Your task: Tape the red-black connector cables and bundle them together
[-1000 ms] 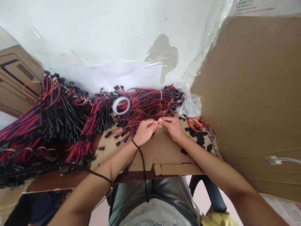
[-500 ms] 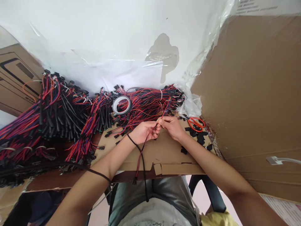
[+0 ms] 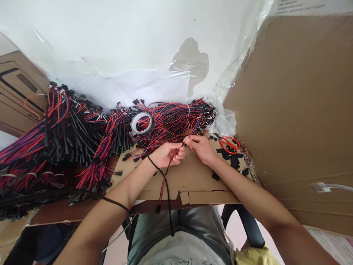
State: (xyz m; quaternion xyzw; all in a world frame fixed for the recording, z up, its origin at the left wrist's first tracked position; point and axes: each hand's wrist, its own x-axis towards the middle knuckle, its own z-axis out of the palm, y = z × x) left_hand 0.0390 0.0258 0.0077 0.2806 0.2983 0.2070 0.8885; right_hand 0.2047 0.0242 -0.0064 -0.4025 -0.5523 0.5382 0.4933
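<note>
My left hand (image 3: 168,154) and my right hand (image 3: 202,148) meet over the cardboard sheet, both closed on one red-and-dark wire harness (image 3: 162,188). Thumb and fingers of each hand pinch it at a short black section between them. Its loose coloured ends rise beyond my right hand toward the pile; the other end hangs past the table edge with a black connector (image 3: 157,209). A black cable (image 3: 168,200) drapes over my left wrist and dangles beside it. Close behind my hands lies a roll of black tape (image 3: 150,124) on the bundled wire harnesses (image 3: 173,119).
Orange-handled scissors (image 3: 229,144) and scraps of black tape (image 3: 235,161) lie right of my hands on the cardboard sheet (image 3: 198,176). More wire bundles (image 3: 68,129) are heaped at left. A tall cardboard panel (image 3: 298,110) borders the right; crumpled clear plastic (image 3: 224,123) sits behind the scissors.
My fingertips have parted slightly, so the black section between them shows more. Both hands keep their pinch on the wire harness, and the view has shifted a little.
</note>
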